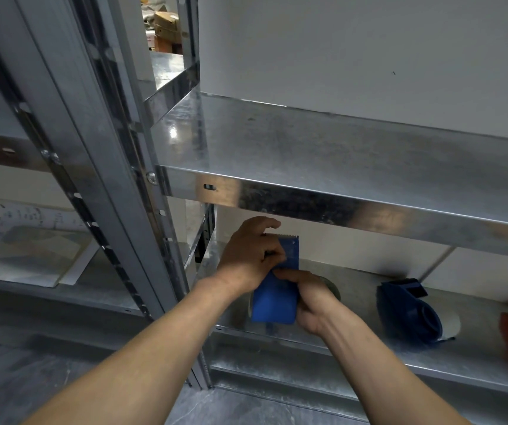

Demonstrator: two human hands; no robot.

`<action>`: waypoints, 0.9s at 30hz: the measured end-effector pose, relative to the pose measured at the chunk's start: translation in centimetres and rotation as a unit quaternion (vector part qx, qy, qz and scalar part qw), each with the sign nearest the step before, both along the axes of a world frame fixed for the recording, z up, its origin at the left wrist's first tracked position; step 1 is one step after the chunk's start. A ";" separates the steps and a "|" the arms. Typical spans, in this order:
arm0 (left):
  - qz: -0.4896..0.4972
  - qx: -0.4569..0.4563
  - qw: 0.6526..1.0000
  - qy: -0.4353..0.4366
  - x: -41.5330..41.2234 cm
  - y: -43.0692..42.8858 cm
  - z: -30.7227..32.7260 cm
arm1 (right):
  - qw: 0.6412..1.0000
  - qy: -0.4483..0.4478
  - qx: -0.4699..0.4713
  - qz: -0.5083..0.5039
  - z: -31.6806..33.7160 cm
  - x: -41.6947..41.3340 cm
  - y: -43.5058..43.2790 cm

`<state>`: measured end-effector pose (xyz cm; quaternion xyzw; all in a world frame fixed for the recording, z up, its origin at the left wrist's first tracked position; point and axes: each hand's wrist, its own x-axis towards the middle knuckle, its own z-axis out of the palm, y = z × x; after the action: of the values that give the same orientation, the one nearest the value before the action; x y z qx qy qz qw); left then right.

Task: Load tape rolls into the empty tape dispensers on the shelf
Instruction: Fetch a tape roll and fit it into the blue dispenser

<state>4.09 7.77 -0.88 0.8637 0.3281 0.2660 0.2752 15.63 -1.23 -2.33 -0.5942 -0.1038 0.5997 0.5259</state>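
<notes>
Under the shelf lip (338,207), left hand (251,259) and right hand (311,302) both grip 1 blue dispenser (275,305).

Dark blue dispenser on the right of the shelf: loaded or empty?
Loaded: a pale tape roll shows behind the dark blue dispenser, which lies untouched on the shelf.

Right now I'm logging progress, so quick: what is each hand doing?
Left hand: closed on the upper part of the blue tape dispenser.
Right hand: closed on the same dispenser's right side.
</notes>
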 end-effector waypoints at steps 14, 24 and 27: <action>0.031 -0.103 0.991 -0.080 0.0 -0.8 -0.7 | 0.998 -0.006 0.044 -0.054 1.1 -0.4 0.4; 0.166 -0.584 0.765 -0.215 -0.8 -0.2 -1.9 | 0.980 0.168 0.095 -0.054 2.4 0.9 0.0; 0.132 -0.630 0.715 -0.273 -1.3 -0.2 -1.7 | 0.979 0.181 0.072 -0.060 2.3 1.5 0.4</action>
<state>2.81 7.58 -2.55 0.3282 0.4411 0.2553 0.7953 17.17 -0.81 -0.06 -0.4411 -0.0143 0.6558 0.6125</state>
